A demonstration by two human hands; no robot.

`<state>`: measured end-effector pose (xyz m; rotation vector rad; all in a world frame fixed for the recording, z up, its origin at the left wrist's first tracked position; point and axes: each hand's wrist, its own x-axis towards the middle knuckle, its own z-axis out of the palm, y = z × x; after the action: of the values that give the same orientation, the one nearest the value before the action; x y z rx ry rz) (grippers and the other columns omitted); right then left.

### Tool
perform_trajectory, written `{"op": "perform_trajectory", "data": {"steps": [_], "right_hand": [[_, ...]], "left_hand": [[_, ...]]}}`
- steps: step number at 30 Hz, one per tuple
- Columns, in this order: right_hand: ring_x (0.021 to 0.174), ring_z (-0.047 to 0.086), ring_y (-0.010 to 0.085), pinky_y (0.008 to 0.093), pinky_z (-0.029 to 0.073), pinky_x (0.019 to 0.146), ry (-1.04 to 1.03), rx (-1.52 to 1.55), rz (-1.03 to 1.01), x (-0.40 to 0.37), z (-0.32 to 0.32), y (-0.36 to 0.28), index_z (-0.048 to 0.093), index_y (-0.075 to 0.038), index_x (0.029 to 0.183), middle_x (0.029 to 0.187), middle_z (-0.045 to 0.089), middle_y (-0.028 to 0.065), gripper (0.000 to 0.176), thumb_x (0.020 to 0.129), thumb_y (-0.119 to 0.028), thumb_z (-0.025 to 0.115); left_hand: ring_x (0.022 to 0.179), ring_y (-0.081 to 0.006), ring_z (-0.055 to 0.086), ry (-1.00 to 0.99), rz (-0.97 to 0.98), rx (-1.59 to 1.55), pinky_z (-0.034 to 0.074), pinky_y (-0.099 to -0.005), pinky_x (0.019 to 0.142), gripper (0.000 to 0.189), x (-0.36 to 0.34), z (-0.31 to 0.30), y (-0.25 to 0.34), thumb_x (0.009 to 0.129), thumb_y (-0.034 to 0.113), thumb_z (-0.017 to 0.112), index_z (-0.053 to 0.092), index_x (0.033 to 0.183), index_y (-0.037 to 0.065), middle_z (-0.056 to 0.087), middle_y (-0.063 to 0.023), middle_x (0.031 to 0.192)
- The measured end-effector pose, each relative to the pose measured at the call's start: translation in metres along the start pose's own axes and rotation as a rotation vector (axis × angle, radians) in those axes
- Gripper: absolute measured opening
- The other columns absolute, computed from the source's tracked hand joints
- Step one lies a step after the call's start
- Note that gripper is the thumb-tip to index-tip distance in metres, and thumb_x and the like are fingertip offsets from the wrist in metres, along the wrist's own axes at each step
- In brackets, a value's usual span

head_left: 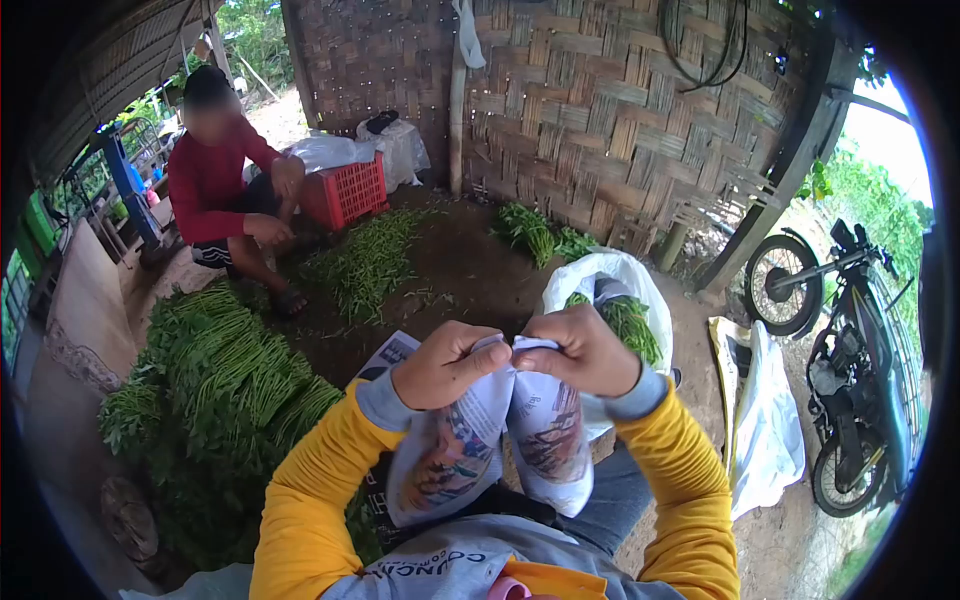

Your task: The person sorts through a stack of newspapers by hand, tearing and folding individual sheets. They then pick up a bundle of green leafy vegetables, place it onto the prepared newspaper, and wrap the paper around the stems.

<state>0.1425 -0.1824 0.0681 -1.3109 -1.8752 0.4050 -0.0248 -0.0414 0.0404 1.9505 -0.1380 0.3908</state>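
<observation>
My left hand (447, 366) and my right hand (582, 350) are close together over my lap, thumbs on top. Each pinches the upper edge of printed paper (462, 440) with coloured pictures and text. Its two halves hang apart below, one under each hand, and come together near my thumbs. Another printed sheet (392, 352) lies just beyond my left hand. Past my right hand stands an open white sack (655, 290) with leafy green stems (630, 325) in it.
A large heap of bundled greens (225, 370) lies at my left, more greens (370, 260) on the ground ahead. A person in a red top (215, 170) squats beside a red crate (350, 192). A white and yellow sack (765, 420) and a motorcycle (855, 370) are at right.
</observation>
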Motion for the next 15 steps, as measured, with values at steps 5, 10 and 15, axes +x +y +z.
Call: {"op": "perform_trajectory", "data": {"steps": [5,10,15], "right_hand": [[0.06,0.063,0.0188,0.0309,0.049,0.06,-0.423,0.057,0.291,-0.027,-0.03,0.048,0.066,-0.001,0.087,0.07,0.066,0.0143,0.039,0.075,-0.037,0.074],[0.054,0.059,0.0272,0.0342,0.044,0.053,-0.28,-0.156,0.292,-0.05,-0.046,0.046,0.064,0.0,0.079,0.061,0.06,0.0142,0.029,0.08,-0.029,0.069],[0.05,0.055,0.0285,0.0362,0.04,0.049,-0.194,-0.254,0.173,-0.048,-0.057,0.031,0.063,-0.002,0.077,0.056,0.054,0.0136,0.024,0.083,-0.026,0.065]], "left_hand": [[0.063,-0.007,0.051,-0.188,-0.165,0.221,0.044,-0.0264,0.059,0.039,-0.017,-0.036,0.014,0.078,0.035,0.072,0.063,0.089,-0.001,0.062,-0.0041,0.069],[0.06,-0.0201,0.058,-0.25,-0.304,0.316,0.045,-0.031,0.06,0.031,-0.053,-0.068,-0.017,0.08,0.029,0.069,0.065,0.09,-0.001,0.063,-0.0134,0.071],[0.055,-0.0246,0.054,-0.171,-0.256,0.35,0.044,-0.0317,0.057,0.028,-0.072,-0.074,-0.024,0.081,0.027,0.067,0.065,0.087,0.0,0.059,-0.0161,0.067]]}}
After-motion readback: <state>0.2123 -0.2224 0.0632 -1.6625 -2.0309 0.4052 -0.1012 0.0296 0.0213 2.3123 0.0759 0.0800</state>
